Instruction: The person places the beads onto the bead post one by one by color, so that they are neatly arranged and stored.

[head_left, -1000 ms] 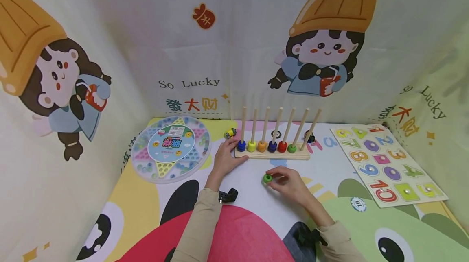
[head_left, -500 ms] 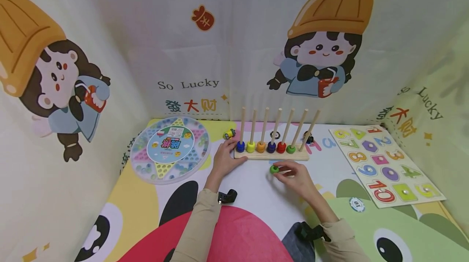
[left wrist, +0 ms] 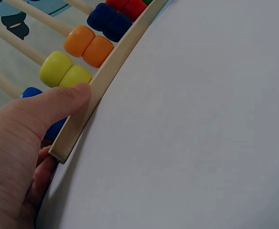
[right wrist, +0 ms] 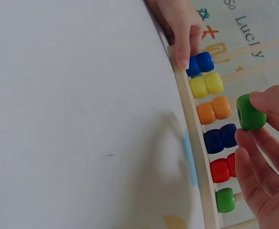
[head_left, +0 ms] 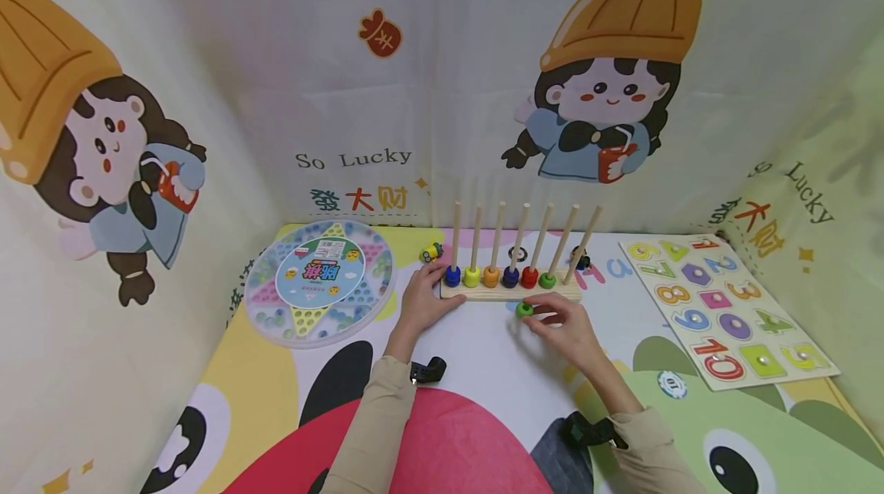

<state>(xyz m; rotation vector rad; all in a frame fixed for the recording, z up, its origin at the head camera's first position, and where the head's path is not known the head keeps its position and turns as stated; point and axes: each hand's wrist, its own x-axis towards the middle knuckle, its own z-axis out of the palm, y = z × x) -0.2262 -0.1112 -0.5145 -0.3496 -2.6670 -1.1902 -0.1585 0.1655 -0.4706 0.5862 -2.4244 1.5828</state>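
A wooden bead rack (head_left: 497, 294) stands on the table with a row of upright pegs. My left hand (head_left: 420, 304) grips its left end, the thumb (left wrist: 65, 98) on the front edge and the fingers partly hidden behind. Between thumb and fingertips, my right hand (head_left: 569, 329) pinches a green bead (right wrist: 251, 112), held in front of the rack and apart from it. Two beads each of blue, yellow (right wrist: 206, 85), orange (right wrist: 213, 110), dark blue and red sit on pegs. One green bead (right wrist: 225, 200) is on the following peg; the rightmost peg (head_left: 583, 245) bears none.
A round Chinese checkers board (head_left: 262, 298) lies left of the rack. On the right is a number puzzle board (head_left: 680, 325), with a round chip (head_left: 673, 384) near it. A small yellow-green toy (head_left: 431, 251) lies behind the left hand, and a dark one (head_left: 582, 258) behind the rack.
My right hand has moved the green bead forward and a little right, closer to the rack. The left hand has stayed at the rack's left end.
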